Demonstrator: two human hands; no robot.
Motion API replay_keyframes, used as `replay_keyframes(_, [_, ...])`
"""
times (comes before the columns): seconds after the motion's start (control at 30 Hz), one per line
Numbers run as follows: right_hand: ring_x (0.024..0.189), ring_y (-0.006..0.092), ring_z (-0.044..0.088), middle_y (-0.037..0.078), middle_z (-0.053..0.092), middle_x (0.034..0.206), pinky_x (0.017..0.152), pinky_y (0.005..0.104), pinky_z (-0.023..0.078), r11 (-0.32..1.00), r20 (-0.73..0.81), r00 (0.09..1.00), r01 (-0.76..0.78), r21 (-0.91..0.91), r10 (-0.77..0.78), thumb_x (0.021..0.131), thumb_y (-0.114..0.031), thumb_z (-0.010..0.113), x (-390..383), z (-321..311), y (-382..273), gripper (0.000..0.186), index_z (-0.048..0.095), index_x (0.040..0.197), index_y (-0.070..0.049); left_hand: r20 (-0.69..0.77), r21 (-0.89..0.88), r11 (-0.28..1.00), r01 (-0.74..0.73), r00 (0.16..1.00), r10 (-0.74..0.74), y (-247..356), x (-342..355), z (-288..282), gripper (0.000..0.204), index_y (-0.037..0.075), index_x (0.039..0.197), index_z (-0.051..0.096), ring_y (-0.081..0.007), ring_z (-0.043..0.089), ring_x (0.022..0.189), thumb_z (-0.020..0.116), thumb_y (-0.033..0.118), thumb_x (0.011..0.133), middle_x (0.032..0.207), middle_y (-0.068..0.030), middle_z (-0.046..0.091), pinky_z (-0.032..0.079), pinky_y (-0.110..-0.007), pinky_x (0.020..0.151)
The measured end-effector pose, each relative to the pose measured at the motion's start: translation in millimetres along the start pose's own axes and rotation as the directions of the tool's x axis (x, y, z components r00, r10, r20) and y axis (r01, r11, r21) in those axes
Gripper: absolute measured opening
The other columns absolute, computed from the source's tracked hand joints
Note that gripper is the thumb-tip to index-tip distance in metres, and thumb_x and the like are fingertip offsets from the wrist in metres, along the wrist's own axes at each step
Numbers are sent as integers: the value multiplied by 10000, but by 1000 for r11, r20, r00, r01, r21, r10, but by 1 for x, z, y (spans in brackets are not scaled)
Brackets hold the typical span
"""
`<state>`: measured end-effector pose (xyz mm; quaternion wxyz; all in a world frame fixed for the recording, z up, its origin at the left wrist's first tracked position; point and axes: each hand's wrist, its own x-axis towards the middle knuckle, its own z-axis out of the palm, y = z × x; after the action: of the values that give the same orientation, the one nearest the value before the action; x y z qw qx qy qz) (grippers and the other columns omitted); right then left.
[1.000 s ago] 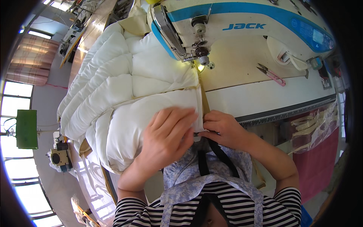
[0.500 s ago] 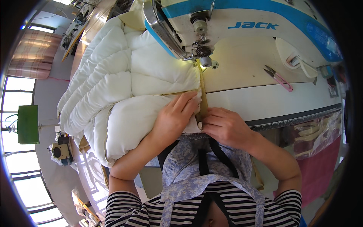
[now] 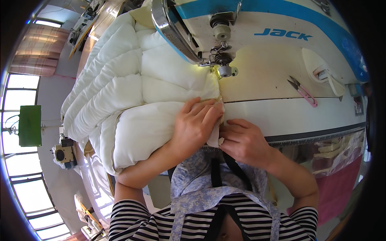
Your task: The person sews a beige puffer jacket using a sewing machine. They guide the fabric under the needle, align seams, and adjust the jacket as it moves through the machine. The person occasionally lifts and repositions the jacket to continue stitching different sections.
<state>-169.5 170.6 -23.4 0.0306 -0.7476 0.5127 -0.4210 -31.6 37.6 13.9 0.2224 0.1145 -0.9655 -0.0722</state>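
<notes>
A puffy white quilt [image 3: 161, 85] lies bunched across the left of the sewing table, its edge running under the sewing machine's needle area [image 3: 215, 72]. My left hand [image 3: 198, 122] rests on the quilt near its right edge, fingers bent and closed over that edge. Just right of it, my right hand [image 3: 244, 141] pinches the edge fabric [image 3: 214, 138], a pale loose-ended strip, close to the table's front. The fingertips of both hands are partly hidden by the cloth and knuckles.
Above my hands stands the white and blue sewing machine [image 3: 273, 24]. Pink-handled thread snips [image 3: 304, 93] lie on the table to the right. A dark ruler strip [image 3: 309, 135] lines the front edge. Clear plastic with pale pieces [image 3: 335, 150] is at the lower right.
My left hand has shifted slightly right over the quilt's edge. The beige strip that showed between my hands is now mostly covered. The whole view has shifted a little.
</notes>
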Motion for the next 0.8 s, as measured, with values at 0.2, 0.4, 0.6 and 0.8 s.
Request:
replay_keyframes(0.2, [909, 205, 661, 34, 663, 874, 947, 353, 509, 1000, 37, 999, -2, -22, 3, 713, -86, 683, 5, -5, 2, 107, 678, 819, -76, 5, -4, 1000, 10, 1000, -10, -5, 2, 3, 171, 81, 1032, 669, -213, 722, 984, 724, 99, 870, 961, -39, 739, 531, -403, 890])
replay_keyframes(0.4, [918, 218, 666, 57, 666, 871, 1003, 388, 504, 999, 37, 999, -32, -4, 32, 719, -63, 682, 22, -4, 21, 91, 671, 809, -65, -11, -34, 999, -21, 1000, 21, -29, 20, 7, 164, 75, 1028, 678, -231, 725, 927, 719, 116, 874, 969, -86, 743, 540, -380, 856])
replay_keyframes(0.6, [920, 257, 660, 76, 674, 893, 992, 409, 506, 995, -26, 995, -92, -22, 92, 758, -75, 720, 28, 6, 31, 120, 662, 854, -32, -25, -130, 991, 20, 999, -23, -43, 27, 13, 179, 55, 1063, 681, -280, 713, 969, 698, 84, 888, 1023, -128, 739, 539, -374, 888])
replay_keyframes(0.8, [909, 306, 643, 110, 672, 924, 862, 415, 503, 945, -59, 958, -265, 193, 281, 800, -166, 782, 30, 1, 23, 241, 639, 931, -23, -15, -321, 932, 171, 982, -186, -31, 1, -7, 229, 3, 1118, 650, -354, 621, 1188, 634, -14, 890, 1165, -174, 685, 514, -431, 963])
